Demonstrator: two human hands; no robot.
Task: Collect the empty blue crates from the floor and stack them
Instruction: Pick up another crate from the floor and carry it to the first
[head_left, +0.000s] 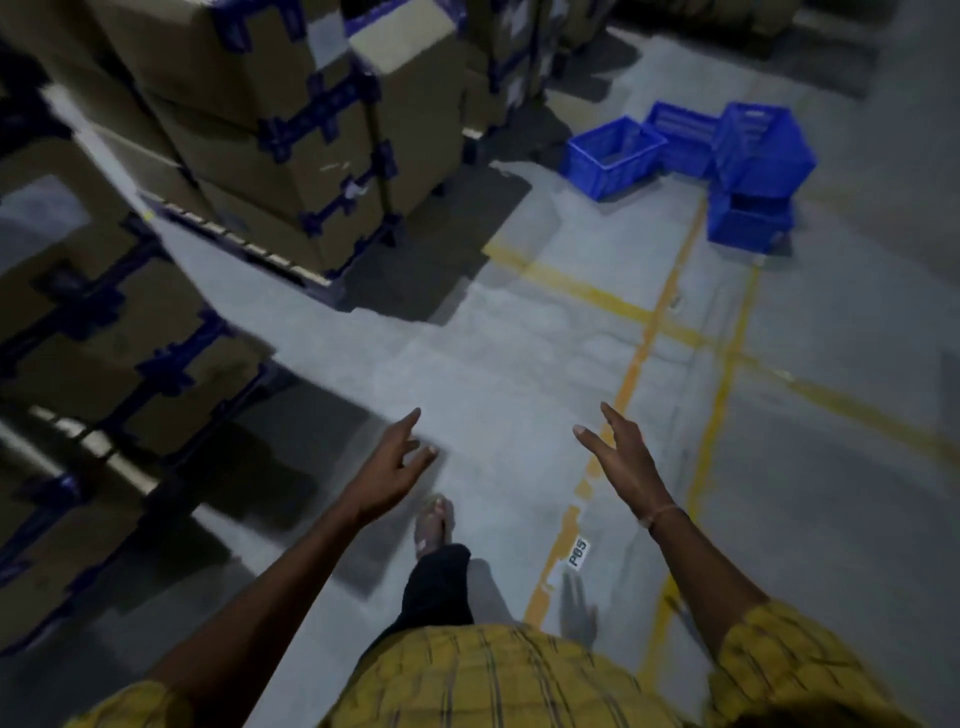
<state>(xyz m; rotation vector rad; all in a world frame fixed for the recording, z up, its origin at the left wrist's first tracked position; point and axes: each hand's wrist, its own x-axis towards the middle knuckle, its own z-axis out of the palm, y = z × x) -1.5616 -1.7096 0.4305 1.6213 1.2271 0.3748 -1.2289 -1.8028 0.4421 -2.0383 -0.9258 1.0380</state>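
Ahead, blue crates (613, 156) (one tilted) — all empty

Stacked brown cardboard cartons with dark blue corner straps (291, 130) fill the view from nine to twelve o'clock, resting on a dark pallet with pale slats (244, 244). A second blurred stack of similar strapped cartons (98, 332) sits at nine o'clock, nearer the camera. The grey concrete floor (493, 353) carries worn yellow painted lines (649, 322) crossing at three o'clock, and a small white floor label reading P05 (577, 552) lies at five o'clock beside one line
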